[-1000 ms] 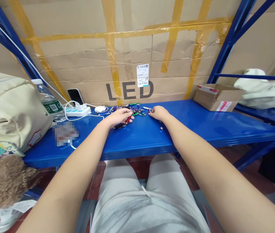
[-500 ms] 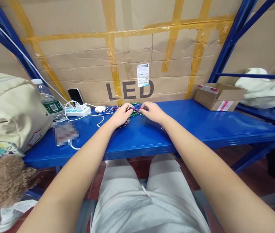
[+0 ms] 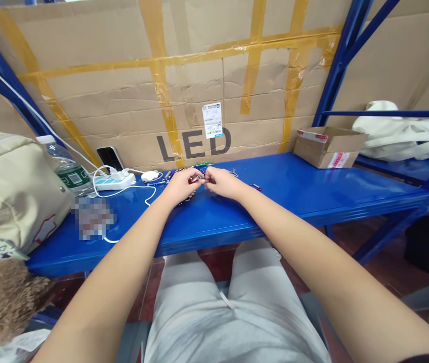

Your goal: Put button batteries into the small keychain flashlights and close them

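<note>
Both my hands are together over a small heap of colourful metallic pieces near the back of the blue table. My left hand is closed in a pinch on a small red metallic piece with a silver ring. Fingertips of my right hand meet it from the other side, pinched at the ring end; what exactly they grip is too small to make out. Behind the hands lies a green metallic piece. A separate red metallic piece rests to the right of my right hand. My fingers hide much of the heap.
On the left are a cream bag, a water bottle, a power strip with white cables, and a blurred-out item. A small open cardboard box stands back right. Large taped cardboard closes off the rear.
My hands have come closer together, fingertips now meeting at the red piece. A red metallic piece now shows on the table right of my right hand. The view has shifted slightly.
</note>
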The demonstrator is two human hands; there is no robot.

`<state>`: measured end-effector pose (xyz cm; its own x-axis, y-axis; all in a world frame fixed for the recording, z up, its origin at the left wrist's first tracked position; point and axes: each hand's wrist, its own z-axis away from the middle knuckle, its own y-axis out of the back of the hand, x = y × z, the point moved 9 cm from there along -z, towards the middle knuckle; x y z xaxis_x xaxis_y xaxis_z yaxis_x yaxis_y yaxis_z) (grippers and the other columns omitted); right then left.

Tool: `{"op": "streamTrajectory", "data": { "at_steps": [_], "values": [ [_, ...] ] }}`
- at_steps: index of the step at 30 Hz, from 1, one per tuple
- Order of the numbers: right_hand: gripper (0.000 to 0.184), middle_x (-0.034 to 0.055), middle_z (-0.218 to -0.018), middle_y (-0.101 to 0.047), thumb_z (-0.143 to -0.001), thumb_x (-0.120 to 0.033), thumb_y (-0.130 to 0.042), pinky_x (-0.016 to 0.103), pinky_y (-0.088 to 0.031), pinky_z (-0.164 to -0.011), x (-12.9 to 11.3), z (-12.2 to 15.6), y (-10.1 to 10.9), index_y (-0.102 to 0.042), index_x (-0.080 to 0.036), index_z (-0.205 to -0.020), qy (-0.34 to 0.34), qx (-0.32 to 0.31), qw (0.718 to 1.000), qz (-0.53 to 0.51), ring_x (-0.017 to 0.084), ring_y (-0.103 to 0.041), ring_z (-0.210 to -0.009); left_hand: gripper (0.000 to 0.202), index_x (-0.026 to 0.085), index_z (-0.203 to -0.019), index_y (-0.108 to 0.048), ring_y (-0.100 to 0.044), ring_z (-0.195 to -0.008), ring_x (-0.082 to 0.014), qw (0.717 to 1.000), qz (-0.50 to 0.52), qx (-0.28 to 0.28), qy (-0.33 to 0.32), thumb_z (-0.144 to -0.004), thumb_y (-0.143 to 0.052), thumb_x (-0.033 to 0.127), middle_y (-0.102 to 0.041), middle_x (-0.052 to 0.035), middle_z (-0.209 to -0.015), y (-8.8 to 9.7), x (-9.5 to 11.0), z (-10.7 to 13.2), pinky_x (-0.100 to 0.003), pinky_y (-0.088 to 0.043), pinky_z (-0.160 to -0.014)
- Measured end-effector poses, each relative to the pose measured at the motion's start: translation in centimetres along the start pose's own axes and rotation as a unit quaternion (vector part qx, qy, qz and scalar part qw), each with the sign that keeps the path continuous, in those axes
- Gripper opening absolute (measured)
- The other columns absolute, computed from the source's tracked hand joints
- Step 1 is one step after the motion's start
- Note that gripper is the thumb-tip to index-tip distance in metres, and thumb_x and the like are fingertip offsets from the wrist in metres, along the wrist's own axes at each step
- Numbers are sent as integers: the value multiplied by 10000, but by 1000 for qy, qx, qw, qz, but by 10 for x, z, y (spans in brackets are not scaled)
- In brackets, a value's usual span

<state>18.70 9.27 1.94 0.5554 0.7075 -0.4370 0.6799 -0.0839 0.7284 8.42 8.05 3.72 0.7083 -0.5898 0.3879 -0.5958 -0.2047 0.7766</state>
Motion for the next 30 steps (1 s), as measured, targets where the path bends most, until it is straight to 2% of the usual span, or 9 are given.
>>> {"op": "streamTrajectory", "data": {
  "at_steps": [5, 10, 16, 22, 25, 27, 30],
  "values": [
    [101, 30, -843, -625, -828, -243, -539, 288, -403, -709, 0, -1, 3, -444, -209, -819, 5, 33, 999, -38, 180, -572, -791, 177, 192, -872, -635, -541, -725, -172, 999, -13, 7, 33, -848, -573, 355, -652, -14, -801, 2, -4, 1, -259, -403, -688],
    [58, 31, -850, -637, -852, -176, -508, 281, -421, -726, 1, -1, -2, -457, -198, -871, 10, 19, 995, -94, 167, -592, -788, 184, 184, -878, -645, -554, -747, -177, 999, -21, -3, 35, -859, -554, 343, -663, -25, -816, -2, -6, 0, -263, -408, -692],
    [88, 52, -886, -641, -871, -129, -491, 282, -396, -714, -2, 0, -2, -502, -174, -946, 27, 0, 1000, 9, 181, -579, -801, 223, 174, -885, -667, -537, -676, -170, 998, -61, -12, -5, -840, -584, 376, -632, -15, -737, -7, -4, 0, -266, -411, -663],
    [303, 56, -922, -631, -889, -127, -500, 257, -395, -679, -8, 3, -9, -450, -138, -1187, 32, -38, 999, -7, 162, -571, -783, 224, 182, -972, -699, -604, -806, -188, 999, -33, 1, -9, -835, -588, 320, -717, -49, -944, -4, -4, -1, -281, -437, -781],
    [369, 46, -912, -630, -887, -121, -519, 253, -400, -699, -10, 3, -9, -425, -129, -1244, 34, -42, 998, -15, 152, -570, -789, 192, 177, -901, -706, -598, -768, -181, 999, -31, -10, 2, -836, -578, 305, -719, -41, -877, -5, -6, -2, -273, -435, -751],
    [320, 41, -880, -633, -904, -167, -526, 256, -398, -690, -8, 2, -8, -453, -123, -1213, 27, -36, 999, 4, 157, -567, -773, 200, 170, -848, -695, -583, -737, -178, 999, -32, 0, 26, -846, -560, 317, -702, -38, -817, -2, -9, -2, -268, -425, -712],
    [146, 77, -921, -652, -928, -237, -510, 275, -400, -700, -7, 2, -9, -539, -136, -1029, 26, -45, 996, 66, 179, -576, -795, 250, 162, -770, -656, -560, -712, -172, 998, -24, 14, 56, -867, -528, 353, -671, -32, -765, 3, -13, -2, -266, -407, -685]
  ]
}}
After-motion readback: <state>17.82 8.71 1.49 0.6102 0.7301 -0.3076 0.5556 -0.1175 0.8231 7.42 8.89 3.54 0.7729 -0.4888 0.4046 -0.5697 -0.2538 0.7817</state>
